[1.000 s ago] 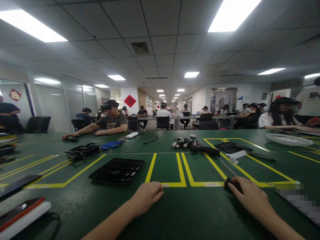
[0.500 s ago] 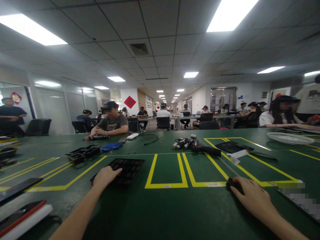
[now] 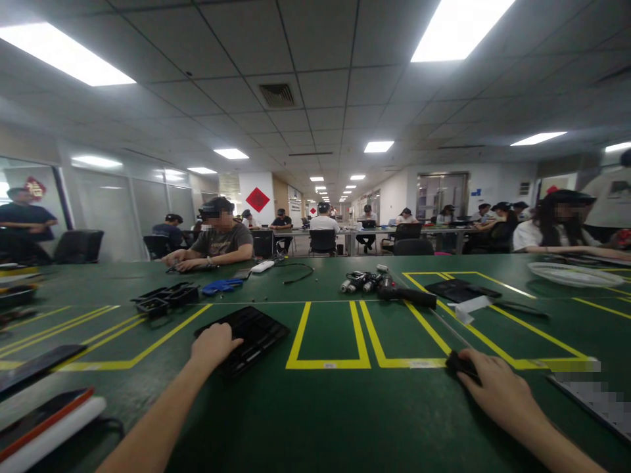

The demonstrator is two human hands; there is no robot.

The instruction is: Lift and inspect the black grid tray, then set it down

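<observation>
My left hand (image 3: 217,343) is closed on the left edge of a flat black tray (image 3: 259,334) with a gridded face, the thumb lying over its top. The tray is tilted, its right side angled toward the far side of the table. My right hand (image 3: 500,381) rests on the table, its fingers closed around a small black object (image 3: 463,365) whose kind I cannot make out. A thin pale strip (image 3: 446,326) runs from near this object toward a black-handled tool (image 3: 414,297). Most of the right fingers are hidden behind the hand.
Yellow tape outlines (image 3: 328,364) mark the green table (image 3: 315,420). Beyond lie metal parts (image 3: 362,282), blue gloves (image 3: 221,286), black bins (image 3: 167,299) and a white dish (image 3: 574,274). Coworkers sit across the table. A red-and-white item (image 3: 54,420) lies at near left.
My left hand has shifted slightly right and turned the black tray, tilting it further. My right hand stays in place. The person across at left has moved their hands a little.
</observation>
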